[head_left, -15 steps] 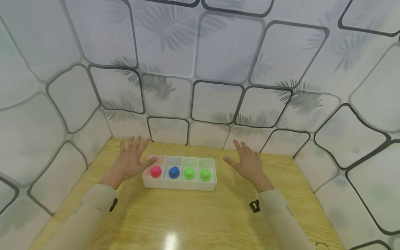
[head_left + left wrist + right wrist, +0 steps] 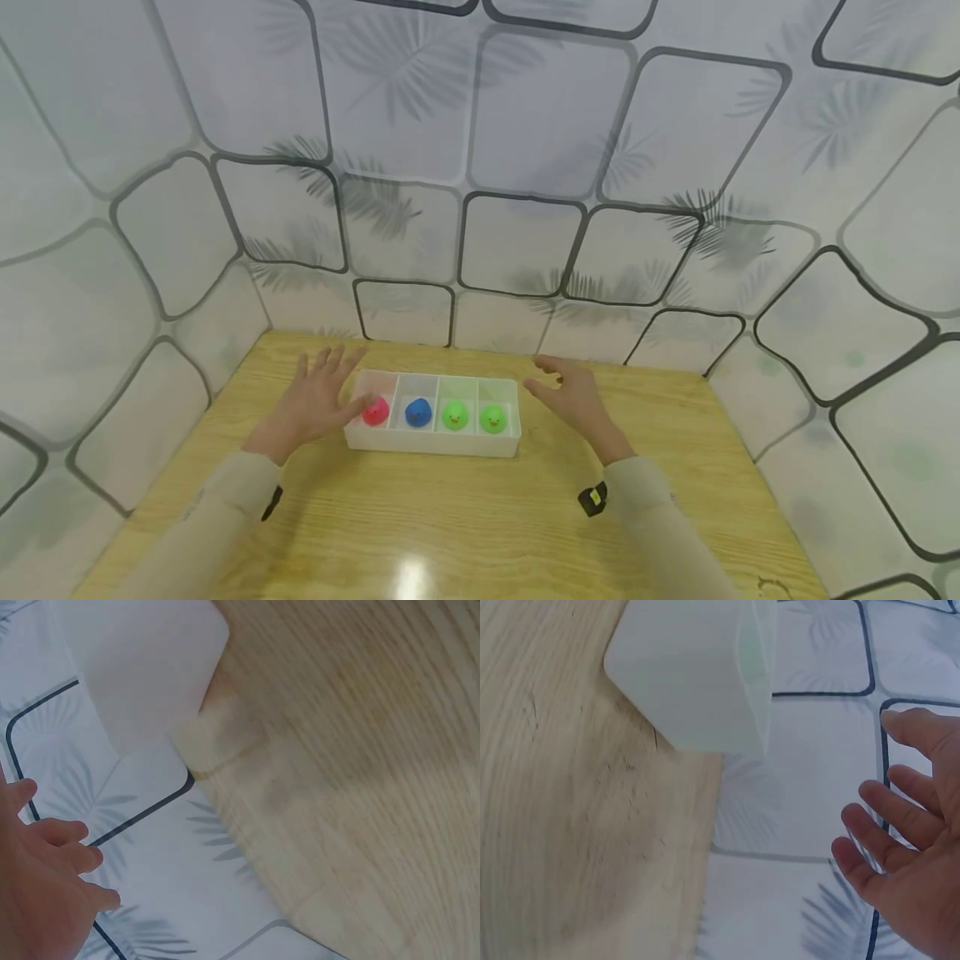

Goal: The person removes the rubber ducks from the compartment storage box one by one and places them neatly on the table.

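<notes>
A white tray (image 2: pixel 431 444) with a row of compartments lies on the wooden table. From left to right it holds a pink toy duck (image 2: pixel 379 413), a blue toy duck (image 2: pixel 418 412), a green toy duck (image 2: pixel 454 416) and another green duck (image 2: pixel 492 419), one per compartment. My left hand (image 2: pixel 309 408) is spread at the tray's left end, its thumb overlapping the pink duck in the head view. Off the right end, my right hand (image 2: pixel 579 404) hovers with fingers loosely bent and nothing in it. Both wrist views show the tray's end wall (image 2: pixel 690 675) beside the hand.
The wooden table (image 2: pixel 450 525) reaches back to a pale wall (image 2: pixel 525 242) with dark block outlines and leaf prints. Side walls of the same pattern flank the table on the left and right. A dark wrist device (image 2: pixel 592 498) hangs below the right sleeve.
My right hand has moved left toward the tray, its fingers bending more. My left hand has dropped slightly, and its thumb now overlaps the pink duck. Tray and ducks stay put.
</notes>
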A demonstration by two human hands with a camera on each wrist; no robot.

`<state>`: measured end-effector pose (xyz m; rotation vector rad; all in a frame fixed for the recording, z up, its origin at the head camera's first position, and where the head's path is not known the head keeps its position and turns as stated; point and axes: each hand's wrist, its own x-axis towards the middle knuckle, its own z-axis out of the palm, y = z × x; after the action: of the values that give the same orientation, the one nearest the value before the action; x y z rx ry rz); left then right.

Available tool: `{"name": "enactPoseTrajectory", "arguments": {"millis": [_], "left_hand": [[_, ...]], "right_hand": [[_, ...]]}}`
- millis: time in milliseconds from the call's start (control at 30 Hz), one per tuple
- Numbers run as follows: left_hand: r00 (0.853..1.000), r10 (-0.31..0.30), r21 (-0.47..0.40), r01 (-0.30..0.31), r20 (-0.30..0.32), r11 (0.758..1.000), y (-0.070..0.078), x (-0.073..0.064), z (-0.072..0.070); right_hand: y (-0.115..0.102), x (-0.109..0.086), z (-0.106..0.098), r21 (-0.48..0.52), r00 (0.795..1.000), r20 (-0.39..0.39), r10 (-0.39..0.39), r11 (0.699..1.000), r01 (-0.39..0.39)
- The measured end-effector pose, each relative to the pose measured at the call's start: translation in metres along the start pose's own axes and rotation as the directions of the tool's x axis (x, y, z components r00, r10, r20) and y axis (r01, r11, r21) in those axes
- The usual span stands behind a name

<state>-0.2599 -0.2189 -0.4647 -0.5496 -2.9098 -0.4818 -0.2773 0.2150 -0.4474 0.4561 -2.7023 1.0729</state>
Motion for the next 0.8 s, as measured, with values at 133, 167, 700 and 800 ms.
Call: {"name": "enactPoseTrajectory", "arguments": {"millis": [133,167,700,800], "left_hand": [[1.0,0.0,-0.008,0.0,0.005,1.0,0.0,-0.002,0.006],[1.0,0.0,-0.004,0.0,0.005,1.0,0.0,-0.002,0.008],[1.0,-0.002,0.032,0.002,0.009,0.999,-0.009,-0.009,0.03],[1.0,-0.012,0.023,0.012,0.019,1.0,-0.009,-0.009,0.031]], "right_hand": [[-0.004,-0.002,0.01,0.076,0.999,0.041,-0.003,0.997,0.0],[-0.005,-0.003,0.013,0.08,0.999,0.051,-0.006,0.997,0.002],[-0.01,-0.008,0.036,0.074,0.987,0.14,0.08,0.993,-0.091],[-0.01,-0.009,0.038,0.045,0.983,0.16,0.088,0.994,-0.096]]}}
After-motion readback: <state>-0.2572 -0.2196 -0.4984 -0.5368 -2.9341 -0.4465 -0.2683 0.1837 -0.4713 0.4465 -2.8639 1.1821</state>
